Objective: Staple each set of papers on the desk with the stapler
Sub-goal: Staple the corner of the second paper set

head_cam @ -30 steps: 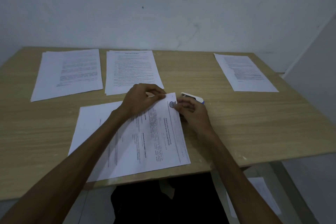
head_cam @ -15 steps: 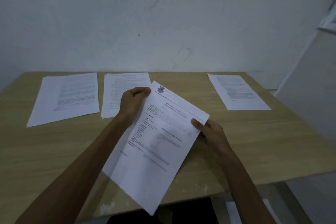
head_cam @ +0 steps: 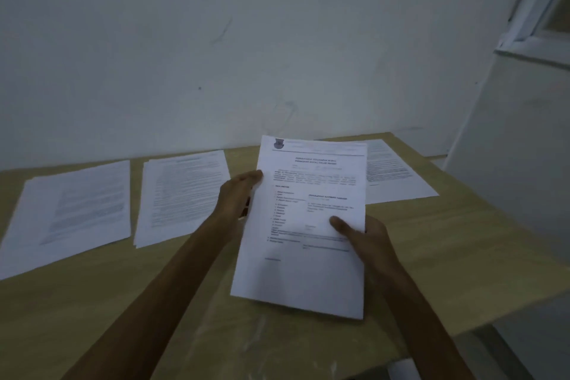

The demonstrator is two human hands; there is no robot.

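Note:
I hold a set of printed papers (head_cam: 303, 271) upright above the wooden desk (head_cam: 447, 241), its crest at the top left. My left hand (head_cam: 239, 197) grips its left edge. On its right edge, my right hand (head_cam: 367, 239) holds it with the thumb across the front page. Three other sets lie flat at the back of the desk: one at far left (head_cam: 71, 210), one left of centre (head_cam: 182, 194), one at the right (head_cam: 398, 176), partly behind the held set. The stapler is hidden from view.
A pale wall (head_cam: 246, 55) rises right behind the desk. A white window frame (head_cam: 536, 9) and a side wall (head_cam: 509, 148) stand at the right. White paper (head_cam: 404, 369) shows below the desk's front edge.
The set lay on the desk by the stapler one second ago. Both hands have lifted it and turned it upright. My view has tilted upward.

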